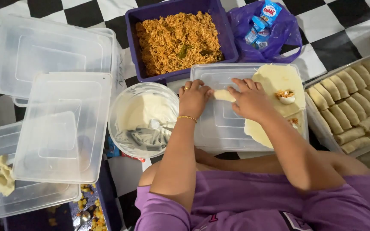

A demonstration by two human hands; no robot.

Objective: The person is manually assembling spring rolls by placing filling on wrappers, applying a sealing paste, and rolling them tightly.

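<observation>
Here, left hand (193,99) and right hand (249,99) both pinched closed on a pale roll (223,95) atop clear lid (219,124).

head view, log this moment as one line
left hand + right hand: pinching pale rolled wrapper | on clear plastic lid | beside: purple tub of orange noodles

This looks like a home floor used for batch food preparation: a black-and-white checkered floor (335,30) carries a purple plastic tub of fried noodles (178,38), a round clear bowl of white batter (143,119), stacked clear plastic lids (63,124) and a clear container of pale rolled pastries (352,102), all set directly on the ground around a seated person
</observation>
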